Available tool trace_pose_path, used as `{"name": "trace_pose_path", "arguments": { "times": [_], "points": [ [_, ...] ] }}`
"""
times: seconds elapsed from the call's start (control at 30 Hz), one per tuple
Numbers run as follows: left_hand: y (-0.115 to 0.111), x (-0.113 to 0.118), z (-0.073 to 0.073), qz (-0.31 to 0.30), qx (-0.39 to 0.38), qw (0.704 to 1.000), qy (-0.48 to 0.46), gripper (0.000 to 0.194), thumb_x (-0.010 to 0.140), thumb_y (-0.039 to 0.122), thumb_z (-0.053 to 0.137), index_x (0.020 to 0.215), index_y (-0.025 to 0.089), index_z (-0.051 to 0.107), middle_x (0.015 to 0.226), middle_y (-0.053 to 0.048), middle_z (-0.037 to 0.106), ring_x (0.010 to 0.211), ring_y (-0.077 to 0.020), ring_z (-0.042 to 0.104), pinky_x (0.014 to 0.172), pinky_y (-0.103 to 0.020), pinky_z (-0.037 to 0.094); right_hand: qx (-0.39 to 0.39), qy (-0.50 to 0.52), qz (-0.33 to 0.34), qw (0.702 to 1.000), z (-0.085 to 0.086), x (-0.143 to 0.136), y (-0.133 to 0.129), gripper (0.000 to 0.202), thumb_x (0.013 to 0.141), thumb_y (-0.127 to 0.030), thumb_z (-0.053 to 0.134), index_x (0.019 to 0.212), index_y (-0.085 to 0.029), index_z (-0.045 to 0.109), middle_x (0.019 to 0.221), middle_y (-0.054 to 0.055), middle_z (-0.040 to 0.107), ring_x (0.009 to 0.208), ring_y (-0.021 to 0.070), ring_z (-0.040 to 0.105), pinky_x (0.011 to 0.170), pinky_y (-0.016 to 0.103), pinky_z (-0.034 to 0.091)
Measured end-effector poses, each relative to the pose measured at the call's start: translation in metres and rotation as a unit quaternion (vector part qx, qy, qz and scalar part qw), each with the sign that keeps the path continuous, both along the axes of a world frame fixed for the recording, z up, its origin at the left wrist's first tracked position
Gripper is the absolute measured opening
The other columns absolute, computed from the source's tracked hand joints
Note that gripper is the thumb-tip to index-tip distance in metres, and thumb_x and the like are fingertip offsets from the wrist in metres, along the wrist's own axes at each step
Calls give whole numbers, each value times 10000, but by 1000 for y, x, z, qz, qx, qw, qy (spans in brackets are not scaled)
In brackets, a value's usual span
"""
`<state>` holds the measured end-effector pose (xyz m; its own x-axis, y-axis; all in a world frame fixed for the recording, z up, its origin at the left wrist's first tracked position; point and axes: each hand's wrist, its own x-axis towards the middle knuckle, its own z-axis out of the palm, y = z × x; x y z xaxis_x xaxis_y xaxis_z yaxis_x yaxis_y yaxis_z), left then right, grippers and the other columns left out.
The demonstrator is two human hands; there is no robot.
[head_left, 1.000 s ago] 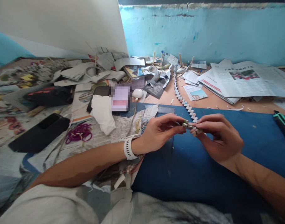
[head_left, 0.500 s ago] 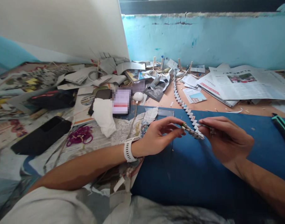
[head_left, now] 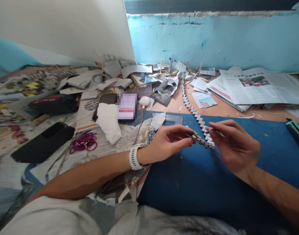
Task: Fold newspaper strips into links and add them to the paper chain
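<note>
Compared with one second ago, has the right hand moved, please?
Yes, the right hand moved slightly right, closer to the black-and-green tool on the blue mat.

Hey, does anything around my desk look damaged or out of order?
The blue wall looks cracked near its top edge, the purple string lies tangled, and paper scraps litter the desk. The paper chain in the left hand shows no obvious damage.

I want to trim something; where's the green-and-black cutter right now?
In the head view, the green-and-black cutter lies at the far right edge, on the blue mat, to the right of the right hand.
</note>
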<state>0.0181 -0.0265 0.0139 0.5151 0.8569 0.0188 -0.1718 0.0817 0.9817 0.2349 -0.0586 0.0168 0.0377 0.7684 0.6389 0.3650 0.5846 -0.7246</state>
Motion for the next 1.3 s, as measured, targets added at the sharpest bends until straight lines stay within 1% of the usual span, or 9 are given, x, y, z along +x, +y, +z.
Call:
{"name": "trace_pose_path", "arguments": {
  "times": [0.2, 0.3, 0.4, 0.5, 0.6, 0.73, 0.93, 1.13, 1.3],
  "points": [
    [0, 2, 1, 6, -40, 999, -19, 274, 810, 241, 863, 1041, 111, 794, 939, -102, 821, 847, -182, 794, 859, -291, 665, -39, 78, 39, 995, -7, -4, -2, 265, 857, -99, 786, 1068, -258, 776, 961, 17, 779, 884, 203, 757, 791, 343, 655],
    [-1, 2, 1, 24, -43, 998, -31, 257, 795, 209, 873, 1026, 118, 809, 931, -91, 831, 837, -177, 805, 867, -280, 672, -77, 68, 42, 994, -10, -1, -3, 202, 860, -145, 797, 1035, -242, 768, 957, 24, 793, 880, 210, 776, 831, 357, 673],
    [-2, 2, 2, 29, -31, 998, -39, 304, 791, 184, 872, 1085, 139, 807, 980, -86, 835, 861, -184, 813, 883, -291, 679, -91, 42, 37, 994, -11, 2, -1, 121, 860, -198, 808, 966, -241, 767, 924, 30, 798, 846, 218, 779, 801, 364, 676],
    [-1, 2, 2, 34, -7, 999, -14, 354, 801, 205, 866, 1144, 150, 799, 1018, -94, 832, 882, -204, 816, 905, -325, 685, -94, 31, 27, 995, -10, 3, 0, 88, 846, -231, 826, 906, -239, 762, 882, 31, 790, 811, 216, 770, 770, 359, 668],
    [-1, 1, 0, 52, 57, 996, 34, 336, 814, 234, 857, 1137, 157, 808, 1042, -97, 828, 891, -221, 816, 898, -341, 693, -105, 43, 37, 993, -8, 3, 1, 71, 845, -232, 820, 876, -228, 756, 885, 36, 774, 817, 207, 759, 747, 338, 662],
    [-1, 0, -3, 58, 132, 988, 49, 321, 838, 196, 829, 1157, 181, 804, 1064, -78, 827, 903, -203, 813, 884, -303, 692, -110, 42, 46, 992, -6, 3, 1, 53, 857, -218, 801, 872, -227, 751, 872, 35, 756, 827, 198, 745, 754, 332, 665],
    [0, 0, -3, 49, 150, 986, 62, 320, 859, 194, 806, 1178, 170, 795, 1043, -91, 824, 873, -182, 802, 841, -279, 686, -124, 8, 33, 992, -7, 4, 1, 68, 855, -202, 791, 877, -230, 733, 865, 25, 762, 824, 190, 749, 731, 301, 660],
    [1, -1, -5, 12, 156, 987, 35, 310, 930, 209, 731, 1236, 180, 771, 1008, -102, 779, 822, -160, 769, 771, -277, 661, -150, -11, 11, 989, -5, 4, 0, 75, 849, -205, 786, 869, -241, 724, 857, 13, 756, 801, 178, 742, 731, 283, 651],
    [3, -2, -7, 2, 176, 983, 52, 321, 943, 227, 719, 1257, 181, 763, 993, -104, 758, 820, -154, 750, 750, -261, 624, -173, -6, 19, 985, -4, 4, 1, 70, 845, -224, 789, 859, -236, 721, 839, 8, 743, 763, 168, 723, 727, 293, 651]
  ]
}}
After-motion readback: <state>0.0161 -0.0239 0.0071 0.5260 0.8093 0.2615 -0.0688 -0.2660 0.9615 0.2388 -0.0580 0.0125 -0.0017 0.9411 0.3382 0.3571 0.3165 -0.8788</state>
